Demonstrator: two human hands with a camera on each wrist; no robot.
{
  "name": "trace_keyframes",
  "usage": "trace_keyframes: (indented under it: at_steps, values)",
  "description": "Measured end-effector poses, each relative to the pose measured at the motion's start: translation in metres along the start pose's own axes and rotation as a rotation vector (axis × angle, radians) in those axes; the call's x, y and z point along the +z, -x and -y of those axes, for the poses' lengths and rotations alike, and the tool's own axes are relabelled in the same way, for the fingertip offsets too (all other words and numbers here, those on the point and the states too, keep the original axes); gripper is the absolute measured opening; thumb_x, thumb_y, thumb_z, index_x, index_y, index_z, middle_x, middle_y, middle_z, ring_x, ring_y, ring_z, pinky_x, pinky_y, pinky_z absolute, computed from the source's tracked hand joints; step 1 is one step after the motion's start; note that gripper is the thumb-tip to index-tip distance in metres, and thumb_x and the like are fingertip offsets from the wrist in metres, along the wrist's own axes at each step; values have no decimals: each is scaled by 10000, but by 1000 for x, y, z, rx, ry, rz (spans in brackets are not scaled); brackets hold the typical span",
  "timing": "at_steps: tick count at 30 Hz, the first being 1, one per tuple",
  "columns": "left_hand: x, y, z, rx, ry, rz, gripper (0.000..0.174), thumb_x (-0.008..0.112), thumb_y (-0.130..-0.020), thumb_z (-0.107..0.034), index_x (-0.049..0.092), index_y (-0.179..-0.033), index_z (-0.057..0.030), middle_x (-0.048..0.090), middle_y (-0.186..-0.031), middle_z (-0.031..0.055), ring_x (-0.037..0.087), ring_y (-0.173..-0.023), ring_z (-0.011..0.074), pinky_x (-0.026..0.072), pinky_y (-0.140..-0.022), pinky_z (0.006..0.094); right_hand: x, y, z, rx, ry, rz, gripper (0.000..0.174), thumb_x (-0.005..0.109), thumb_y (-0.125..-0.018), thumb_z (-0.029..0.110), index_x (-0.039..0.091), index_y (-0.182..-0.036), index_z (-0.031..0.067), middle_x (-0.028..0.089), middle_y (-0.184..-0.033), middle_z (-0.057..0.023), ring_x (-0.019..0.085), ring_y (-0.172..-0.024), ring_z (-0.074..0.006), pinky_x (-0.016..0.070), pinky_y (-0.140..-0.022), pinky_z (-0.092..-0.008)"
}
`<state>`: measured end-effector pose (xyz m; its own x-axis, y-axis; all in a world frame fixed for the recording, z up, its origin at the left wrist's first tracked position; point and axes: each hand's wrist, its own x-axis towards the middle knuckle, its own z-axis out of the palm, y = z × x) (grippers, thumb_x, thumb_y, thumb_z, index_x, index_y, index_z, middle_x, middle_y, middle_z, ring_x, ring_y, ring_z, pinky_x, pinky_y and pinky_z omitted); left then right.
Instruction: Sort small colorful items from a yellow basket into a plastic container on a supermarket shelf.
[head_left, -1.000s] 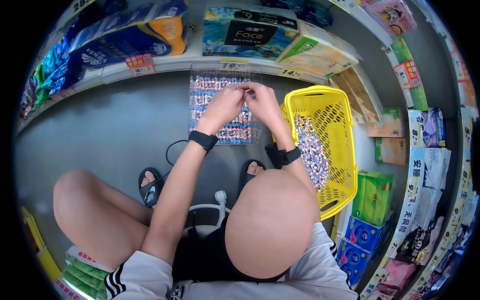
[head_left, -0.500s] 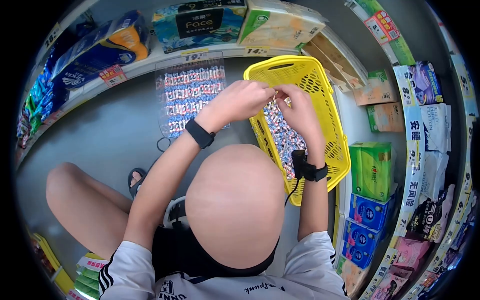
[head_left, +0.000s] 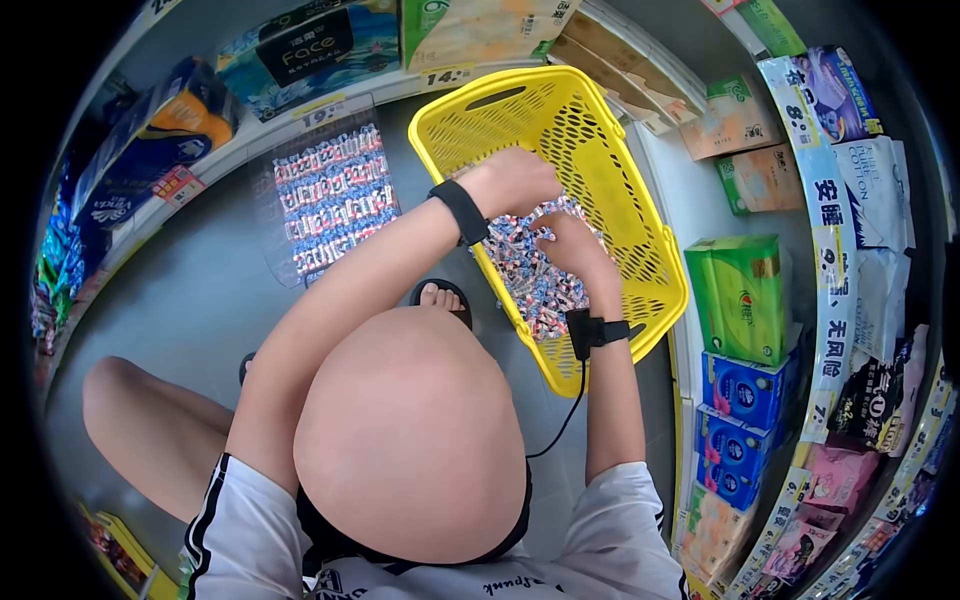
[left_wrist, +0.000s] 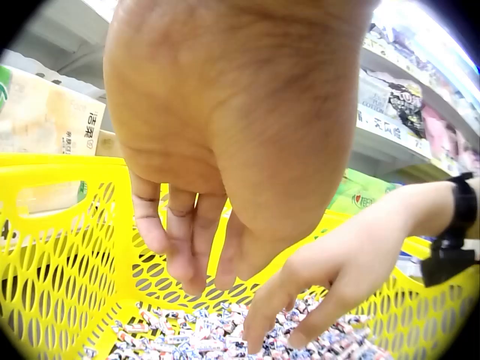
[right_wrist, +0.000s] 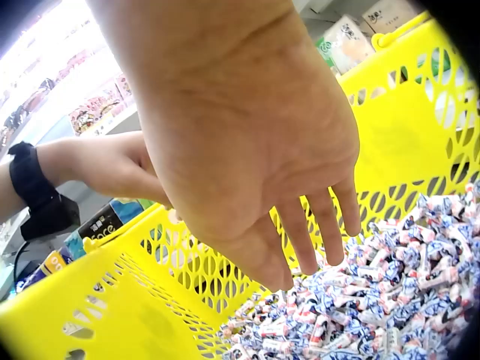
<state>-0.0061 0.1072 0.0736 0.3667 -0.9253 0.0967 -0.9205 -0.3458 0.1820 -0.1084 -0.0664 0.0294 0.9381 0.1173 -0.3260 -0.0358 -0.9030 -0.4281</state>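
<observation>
Inside the yellow basket lies a heap of small wrapped candies in white, blue and red twists. My left hand hangs over the basket's far part, fingers pointing down and loosely bent, with nothing visible between them in the left wrist view. My right hand is lower, its fingertips right at the candies and its fingers relaxed and slightly spread. To the left on the floor stands a clear box with candies laid in neat rows.
Behind the box and basket runs a low shelf with tissue packs and price labels. Along the right are a green tissue pack, blue packs and more shelves. My bent knee is near the basket's left side.
Both hands have gone from over the clear box, rightward to above the yellow basket, and down into it. They have drawn apart from each other. The head view has turned right.
</observation>
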Motion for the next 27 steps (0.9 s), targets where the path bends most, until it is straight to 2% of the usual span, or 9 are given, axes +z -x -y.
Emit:
trace_keyframes:
  at_steps: [7,9,12,17,19,23,24,26,27]
  values:
    - [35,-34,-18,-82,-92,439,172,801,-773,-219,793,-873,-79,752,-852,121,752,-849,296,608,-686,429,36,-5,-17,-61,-216,46,355,704,-835,115,712,-1178,23,708,-1146,-245,657,-1116,-408,514,-987,-453]
    - [54,-45,-16,-24,-114,586,231,828,-743,-264,801,-897,-94,759,-880,103,752,-876,288,604,-679,439,44,-11,-13,44,-129,133,357,673,-836,118,724,-1189,98,702,-1175,-223,658,-1126,-389,525,-992,-457]
    - [57,-46,-19,-8,-119,596,210,810,-737,-229,808,-905,-103,763,-895,84,752,-872,284,599,-671,434,54,-17,-15,32,34,300,469,719,-882,336,672,-1229,24,669,-1247,-254,638,-1154,-420,505,-1004,-475]
    - [107,-38,-11,-45,-148,621,174,746,-771,-202,812,-899,-104,767,-897,89,751,-888,283,596,-692,430,72,-14,-12,50,68,259,355,650,-863,241,717,-1163,63,708,-1188,-202,655,-1146,-389,522,-997,-485]
    - [72,-44,-23,-178,-36,813,313,694,-909,-287,781,-1181,-159,722,-1268,89,705,-1138,282,597,-879,476,70,-14,-15,34,53,212,345,642,-865,233,722,-1156,67,711,-1185,-198,660,-1140,-388,520,-996,-494]
    - [121,-57,-11,-302,183,828,318,689,-935,-252,759,-1227,-149,708,-1291,111,670,-1199,325,553,-958,544,63,-20,-16,105,32,340,343,635,-846,183,725,-1158,72,715,-1182,-194,664,-1137,-385,518,-992,-499]
    - [118,-51,-11,-303,184,829,318,689,-935,-252,759,-1227,-149,708,-1291,111,670,-1199,325,553,-958,544,62,-21,-18,120,49,361,356,632,-839,164,723,-1171,75,714,-1186,-199,661,-1141,-389,518,-994,-491]
    - [108,-34,-15,-241,18,659,205,717,-822,-255,813,-897,-91,771,-907,127,748,-885,309,608,-751,453,52,-17,-15,121,-13,358,371,623,-832,144,721,-1185,83,710,-1191,-206,660,-1140,-393,520,-993,-481]
    - [111,-42,-14,-245,18,659,205,717,-822,-255,813,-897,-91,771,-907,127,748,-885,309,608,-751,453,49,-15,-13,125,-72,353,389,614,-826,124,719,-1199,92,707,-1197,-214,659,-1140,-396,522,-993,-470]
